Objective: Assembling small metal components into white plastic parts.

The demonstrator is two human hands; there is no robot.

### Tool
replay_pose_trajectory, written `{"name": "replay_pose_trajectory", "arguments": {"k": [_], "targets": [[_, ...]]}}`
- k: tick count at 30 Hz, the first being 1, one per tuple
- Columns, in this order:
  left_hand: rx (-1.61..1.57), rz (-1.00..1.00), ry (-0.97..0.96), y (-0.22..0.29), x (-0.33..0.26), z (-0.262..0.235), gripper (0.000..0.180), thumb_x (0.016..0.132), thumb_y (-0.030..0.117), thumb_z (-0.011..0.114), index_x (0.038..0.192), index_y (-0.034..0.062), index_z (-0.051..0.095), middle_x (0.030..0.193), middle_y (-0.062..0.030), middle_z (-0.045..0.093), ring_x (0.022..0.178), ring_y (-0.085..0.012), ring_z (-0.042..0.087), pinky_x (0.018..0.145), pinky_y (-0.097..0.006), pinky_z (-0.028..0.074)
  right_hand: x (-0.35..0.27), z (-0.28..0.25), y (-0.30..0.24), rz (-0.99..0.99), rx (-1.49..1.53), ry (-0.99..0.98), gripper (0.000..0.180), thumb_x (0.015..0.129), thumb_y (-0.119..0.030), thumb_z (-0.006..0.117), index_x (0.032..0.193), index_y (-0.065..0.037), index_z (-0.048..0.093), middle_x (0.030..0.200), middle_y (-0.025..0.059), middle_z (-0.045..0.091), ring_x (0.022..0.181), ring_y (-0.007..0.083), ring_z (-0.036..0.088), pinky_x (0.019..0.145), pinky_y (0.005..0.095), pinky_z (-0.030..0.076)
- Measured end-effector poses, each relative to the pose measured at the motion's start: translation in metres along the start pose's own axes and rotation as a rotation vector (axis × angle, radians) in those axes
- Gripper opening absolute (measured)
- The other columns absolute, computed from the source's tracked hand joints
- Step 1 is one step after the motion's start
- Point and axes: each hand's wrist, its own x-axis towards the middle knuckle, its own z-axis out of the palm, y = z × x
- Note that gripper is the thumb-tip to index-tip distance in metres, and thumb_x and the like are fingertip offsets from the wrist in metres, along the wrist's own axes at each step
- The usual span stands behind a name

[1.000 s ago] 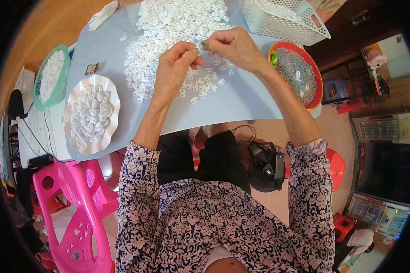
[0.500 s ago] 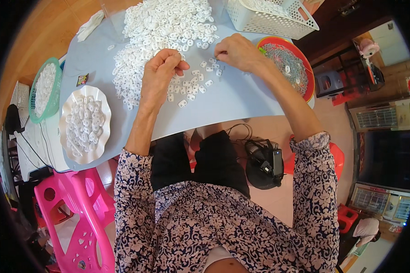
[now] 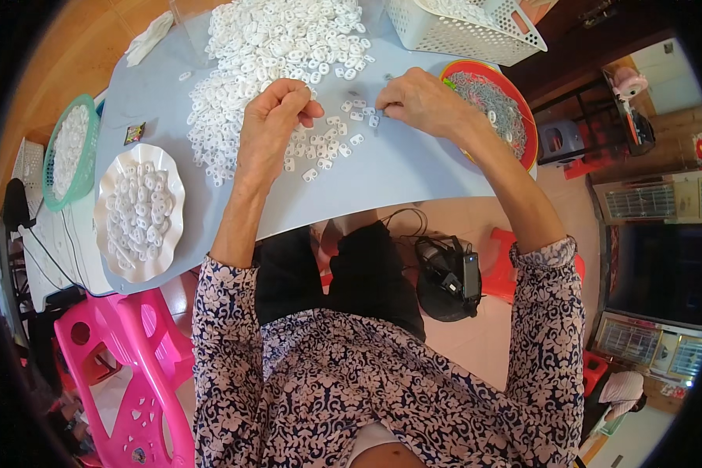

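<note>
1 pale blue-grey table (image 3: 390, 175) fills the upper middle, standing over a pink tiled floor (image 3: 464, 359). 1 pink plastic chair (image 3: 144, 359) is at lower left; 1 red stool (image 3: 503, 269) shows partly at right.

2 forearms reach forward over the table. Left hand (image 3: 273, 117) is at the right side of the white heap (image 3: 281, 39), thumb and fingers drawn narrow; cannot tell whether a piece is between them. Right hand (image 3: 425, 101) is knuckles up, between the loose white pieces (image 3: 320, 144) and the red bowl (image 3: 529, 136); its fingertips are bent under, so its grip cannot be told.

Count: 1 heap, pieces too many to number; 2 baskets, being 1 white perforated basket (image 3: 464, 39) at far right and 1 green basket (image 3: 92, 160) at left; 1 red bowl, holding small grey parts (image 3: 483, 93); 1 scalloped white dish (image 3: 140, 271) of white pieces; more than 15 loose white pieces, mostly between the hands; 1 small dark packet (image 3: 135, 133), near the dish.
</note>
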Motion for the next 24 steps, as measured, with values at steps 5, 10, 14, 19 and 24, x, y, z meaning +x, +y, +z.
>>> {"name": "replay_pose_trajectory", "arguments": {"k": [5,10,14,19,24], "targets": [[-0.006,-0.011,0.009,-0.001,-0.001,0.004,0.014,0.086,0.015,0.055,0.086,0.0028,0.062,0.074,-0.0048,0.062,0.068,-0.0099,0.051,0.066,-0.023,0.042,0.0,-0.001,-0.009,0.003,-0.156,-0.07,0.01,0.076,-0.01,0.061,0.082,-0.003,0.066,0.075,0.0142,0.062,0.076,0.0327,0.06,0.069,0.0424,0.048],[0.011,0.0,0.002,0.0,-0.001,0.003,0.014,0.087,0.014,0.054,0.086,0.0021,0.061,0.074,-0.0049,0.062,0.068,-0.0101,0.051,0.065,-0.023,0.042,0.006,0.004,-0.017,0.044,-0.312,-0.092,0.011,0.075,-0.011,0.062,0.072,0.0,0.06,0.075,0.0176,0.06,0.074,0.0358,0.058,0.067,0.0449,0.048],[0.006,0.002,0.008,-0.001,0.001,0.002,0.014,0.087,0.014,0.054,0.086,0.0018,0.061,0.074,-0.0051,0.062,0.067,-0.0102,0.051,0.065,-0.023,0.043,0.004,0.007,-0.011,0.079,-0.389,0.114,0.011,0.073,-0.01,0.064,0.073,0.001,0.06,0.073,0.0166,0.06,0.069,0.03,0.061,0.063,0.0393,0.049],[0.01,-0.005,0.014,0.003,-0.003,0.004,0.014,0.088,0.012,0.052,0.086,0.0009,0.061,0.073,-0.0054,0.062,0.067,-0.0102,0.051,0.065,-0.023,0.043,0.015,0.01,-0.036,0.345,0.7,0.224,0.014,0.077,-0.005,0.062,0.09,0.001,0.064,0.073,0.0025,0.063,0.064,0.0069,0.056,0.06,0.0209,0.045],[-0.004,0.009,0.005,0.0,0.0,0.001,0.015,0.088,0.011,0.051,0.087,-0.0002,0.061,0.073,-0.0055,0.062,0.068,-0.0098,0.053,0.064,-0.023,0.044,0.031,0.04,-0.048,0.344,1.224,0.247,0.025,0.083,-0.006,0.061,0.107,0.002,0.062,0.077,0.0018,0.063,0.068,0.0075,0.057,0.064,0.0211,0.047]]}}
